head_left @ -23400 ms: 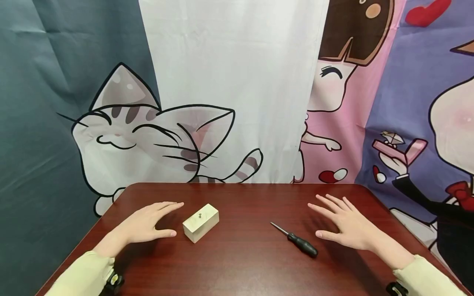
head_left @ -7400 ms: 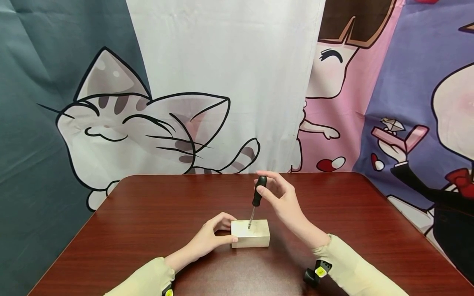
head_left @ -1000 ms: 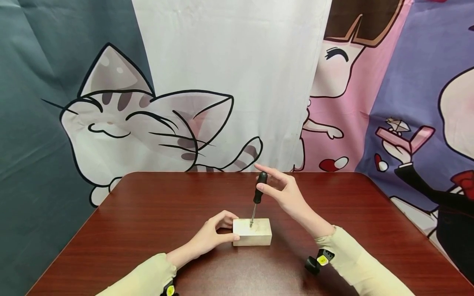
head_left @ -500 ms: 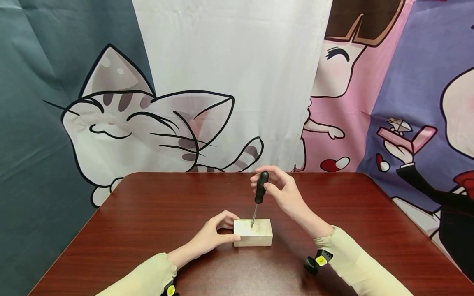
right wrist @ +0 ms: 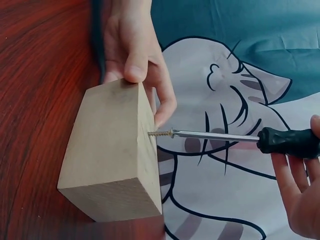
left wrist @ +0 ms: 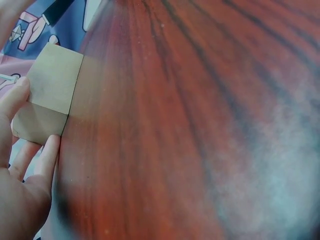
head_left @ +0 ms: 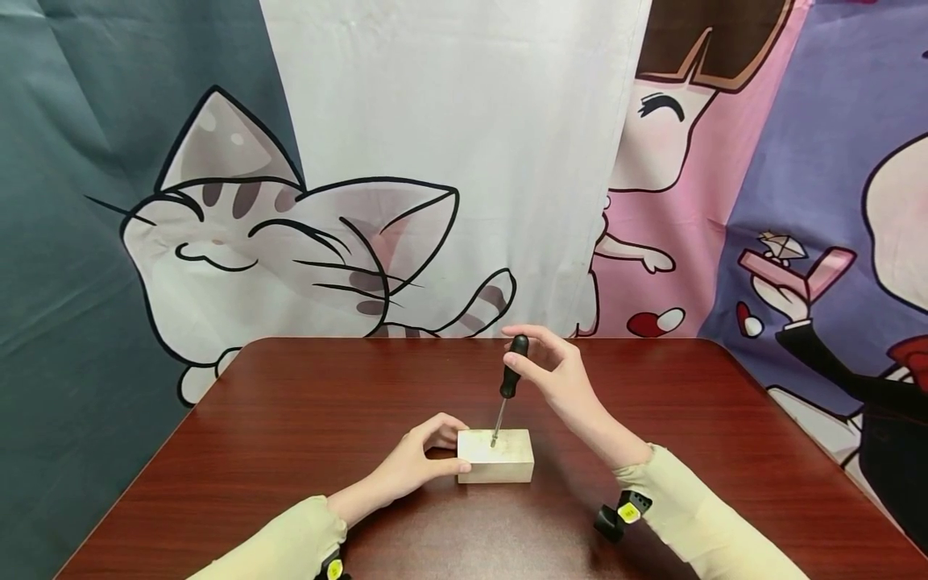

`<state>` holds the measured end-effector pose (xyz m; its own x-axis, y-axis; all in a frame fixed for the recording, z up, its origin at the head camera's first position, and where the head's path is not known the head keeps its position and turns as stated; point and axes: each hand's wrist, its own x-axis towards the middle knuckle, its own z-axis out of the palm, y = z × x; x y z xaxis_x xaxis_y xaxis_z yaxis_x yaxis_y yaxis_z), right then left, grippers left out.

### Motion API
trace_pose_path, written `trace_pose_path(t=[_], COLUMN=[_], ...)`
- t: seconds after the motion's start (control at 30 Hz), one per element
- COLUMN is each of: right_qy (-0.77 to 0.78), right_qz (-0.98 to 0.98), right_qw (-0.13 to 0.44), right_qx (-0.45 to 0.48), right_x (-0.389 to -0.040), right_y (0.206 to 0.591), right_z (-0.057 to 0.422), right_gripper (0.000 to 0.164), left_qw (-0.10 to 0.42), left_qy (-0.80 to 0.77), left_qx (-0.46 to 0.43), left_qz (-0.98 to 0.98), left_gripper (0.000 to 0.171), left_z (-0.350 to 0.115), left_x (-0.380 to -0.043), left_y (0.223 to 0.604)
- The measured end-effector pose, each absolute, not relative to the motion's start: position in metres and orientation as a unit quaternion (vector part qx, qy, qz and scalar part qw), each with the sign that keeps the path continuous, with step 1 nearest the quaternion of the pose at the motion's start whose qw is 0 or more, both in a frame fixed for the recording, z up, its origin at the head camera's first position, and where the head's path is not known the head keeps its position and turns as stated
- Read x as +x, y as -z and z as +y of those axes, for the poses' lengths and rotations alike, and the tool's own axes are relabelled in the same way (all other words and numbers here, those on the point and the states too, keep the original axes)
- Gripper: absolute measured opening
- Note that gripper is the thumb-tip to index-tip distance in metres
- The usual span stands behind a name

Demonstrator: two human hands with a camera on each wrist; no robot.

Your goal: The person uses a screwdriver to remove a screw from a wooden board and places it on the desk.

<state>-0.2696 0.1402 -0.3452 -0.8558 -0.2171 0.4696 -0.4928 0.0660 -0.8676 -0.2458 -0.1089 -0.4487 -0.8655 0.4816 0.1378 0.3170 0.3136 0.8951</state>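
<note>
A pale wooden block (head_left: 496, 456) lies on the table, and my left hand (head_left: 406, 463) grips its left end between thumb and fingers. In the right wrist view a screw (right wrist: 160, 133) stands in the block's top face, part of its thread showing. The tip of a screwdriver (right wrist: 217, 135) meets the screw's head. My right hand (head_left: 561, 377) pinches the black handle (head_left: 511, 370) between thumb and fingers. The screwdriver stands nearly upright, leaning a little to the right. In the left wrist view my thumb (left wrist: 19, 95) presses one face of the block.
The reddish-brown table (head_left: 326, 403) extends around both hands. Behind its far edge hangs a cloth backdrop (head_left: 464, 113) with cartoon figures. A wrist camera (head_left: 612, 522) sits on the right wrist, near the tabletop.
Long before, block and screwdriver lay apart, hands off them; both were then taken hold of. In the last second my right fingers shift around the handle; the block barely moves.
</note>
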Motion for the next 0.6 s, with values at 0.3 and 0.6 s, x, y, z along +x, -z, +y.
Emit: trace_pose_path(t=[0.3, 0.6], right_qy=[-0.673, -0.68], right_qz=[-0.675, -0.664], right_qw=[0.059, 0.083], right_qx=[0.297, 0.298], right_x=[-0.268, -0.2673], right_y=[0.3426, 0.3461], right_z=[0.1399, 0.1365], right_gripper=[0.043, 0.026], left_qw=[0.078, 0.072], left_qy=[-0.535, -0.538], left_qx=[0.247, 0.251], left_qz=[0.804, 0.802], left_gripper=[0.042, 0.043], left_z=[-0.1089, -0.1082], left_x=[-0.2458, -0.2459], left_y=[0.4492, 0.4505])
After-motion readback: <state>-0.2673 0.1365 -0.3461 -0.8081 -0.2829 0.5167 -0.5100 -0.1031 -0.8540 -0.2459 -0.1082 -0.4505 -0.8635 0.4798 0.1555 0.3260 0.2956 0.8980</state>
